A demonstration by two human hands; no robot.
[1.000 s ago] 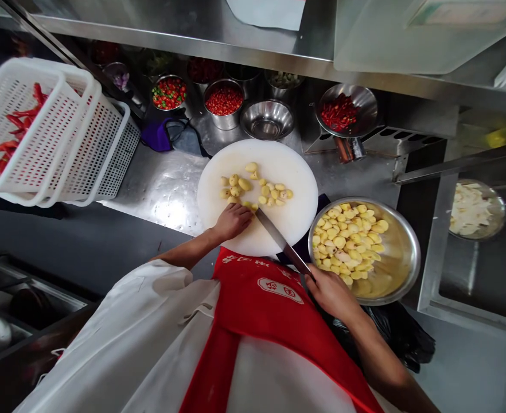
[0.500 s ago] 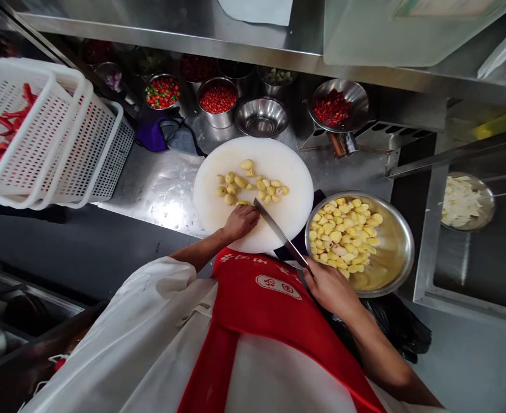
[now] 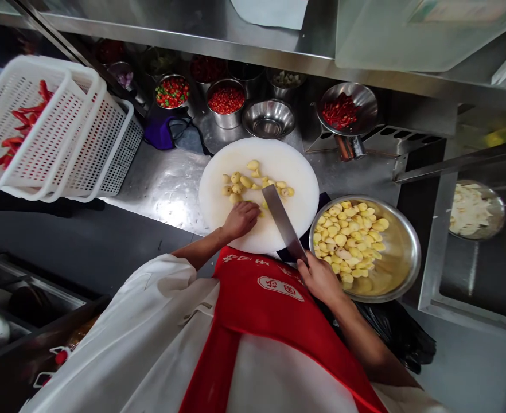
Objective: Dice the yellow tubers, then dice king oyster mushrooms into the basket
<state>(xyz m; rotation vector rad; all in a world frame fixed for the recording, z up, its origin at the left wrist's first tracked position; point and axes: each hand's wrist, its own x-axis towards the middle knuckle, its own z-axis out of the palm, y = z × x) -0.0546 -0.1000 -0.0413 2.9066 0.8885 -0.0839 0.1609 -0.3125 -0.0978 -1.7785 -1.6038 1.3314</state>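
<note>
My right hand (image 3: pixel 320 277) grips the handle of a broad-bladed kitchen knife (image 3: pixel 284 220), whose blade slants over the round white cutting board (image 3: pixel 216 209) with its flat side showing. My left hand (image 3: pixel 241 219) rests on the board left of the blade, fingers bent together over a small potato that they mostly hide; a bit of yellow shows at the fingertips. Beyond my left hand lie several small peeled potatoes (image 3: pixel 245 182). More of them are partly behind the knife tip. At the right stands a steel basin (image 3: pixel 401 269) holding many cut potato pieces (image 3: pixel 343 235).
Stacked white baskets (image 3: pixel 81 143) with red chillies stand at the left. Behind the board are a purple item (image 3: pixel 159 133), a pot of chopped red chillies (image 3: pixel 226 100), a steel bowl (image 3: pixel 269 119) and a bowl of dried chillies (image 3: pixel 341 112). A steel shelf (image 3: pixel 193 43) runs above.
The knife has come up and turned, so its broad side now shows; before, its thin edge line was close by my left fingers. The whole view has shifted slightly.
</note>
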